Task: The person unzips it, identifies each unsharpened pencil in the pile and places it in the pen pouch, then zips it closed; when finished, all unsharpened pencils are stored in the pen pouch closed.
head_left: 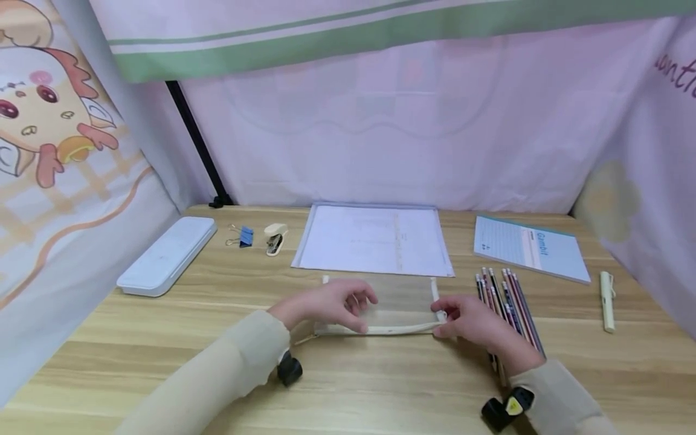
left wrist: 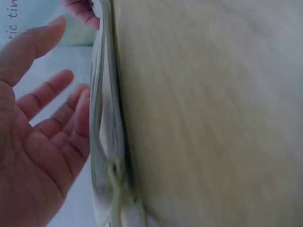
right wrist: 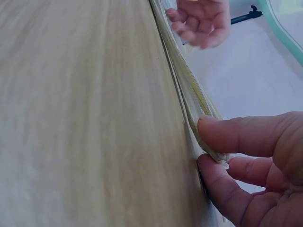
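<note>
A see-through zip pouch (head_left: pixel 403 296) with white edging lies flat near the table's middle. My right hand (head_left: pixel 474 323) pinches its right front corner; in the right wrist view, thumb and fingertips press the end of the zip edge (right wrist: pixel 189 82) between them. Over the left part of the pouch is my left hand (head_left: pixel 334 303), its fingers loosely bent and nothing held. The left wrist view shows that hand's palm (left wrist: pixel 40 151) beside the zip edge, with a thin cord (left wrist: pixel 115 194) at the zip's end. The zip looks closed along its front edge, though its teeth are too small to check fully.
Several pencils (head_left: pixel 511 302) lie beside and partly behind my right hand. A pale pen (head_left: pixel 607 302) and a Gambit notebook (head_left: pixel 530 248) sit farther right. Behind the pouch is a paper-filled folder (head_left: pixel 375 238). Leftward are a stapler (head_left: pixel 275 238), blue binder clip (head_left: pixel 246 236) and white case (head_left: pixel 168 254).
</note>
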The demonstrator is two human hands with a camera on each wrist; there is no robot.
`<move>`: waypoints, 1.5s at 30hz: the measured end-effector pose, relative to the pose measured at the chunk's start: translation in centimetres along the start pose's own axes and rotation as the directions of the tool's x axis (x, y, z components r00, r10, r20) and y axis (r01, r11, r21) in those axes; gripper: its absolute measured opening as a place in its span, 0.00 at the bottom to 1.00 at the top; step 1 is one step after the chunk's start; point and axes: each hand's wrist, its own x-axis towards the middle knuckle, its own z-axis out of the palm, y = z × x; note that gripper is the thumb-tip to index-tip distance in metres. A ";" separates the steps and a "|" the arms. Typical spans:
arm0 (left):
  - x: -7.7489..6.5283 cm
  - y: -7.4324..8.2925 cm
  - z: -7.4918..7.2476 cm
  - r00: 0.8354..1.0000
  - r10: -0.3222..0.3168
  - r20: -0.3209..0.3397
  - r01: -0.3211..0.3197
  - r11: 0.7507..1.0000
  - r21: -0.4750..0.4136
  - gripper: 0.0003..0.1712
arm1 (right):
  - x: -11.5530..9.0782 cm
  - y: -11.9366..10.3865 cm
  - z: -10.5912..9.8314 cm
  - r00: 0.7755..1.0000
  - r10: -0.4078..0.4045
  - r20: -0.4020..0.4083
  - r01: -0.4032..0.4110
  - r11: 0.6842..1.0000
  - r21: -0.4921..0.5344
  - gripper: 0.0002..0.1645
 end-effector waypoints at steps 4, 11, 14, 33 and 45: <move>0.8 0.1 0.5 0.997 -0.028 0.065 0.026 0.999 0.034 0.34 | 0.0 0.2 0.1 1.000 0.012 -0.002 -0.012 1.000 0.011 0.27; 1.1 -0.3 1.0 0.998 -0.046 0.052 0.044 0.998 0.040 0.31 | 0.2 0.5 -0.3 1.000 0.009 0.021 -0.010 0.999 0.047 0.29; 1.1 -0.4 1.1 0.998 -0.051 0.040 0.051 0.999 -0.016 0.30 | 0.2 0.5 -0.6 0.999 0.013 0.031 -0.016 0.998 0.068 0.30; 0.4 -2.1 2.1 0.990 -0.100 -0.100 0.071 0.964 -0.257 0.16 | -1.3 1.4 -4.4 0.993 -0.100 0.062 0.083 0.967 0.240 0.36; -1.1 -2.4 2.9 0.946 -0.276 -0.171 0.150 0.838 -0.525 0.13 | -4.9 6.6 -10.2 0.997 -0.013 -0.070 0.026 0.982 0.186 0.34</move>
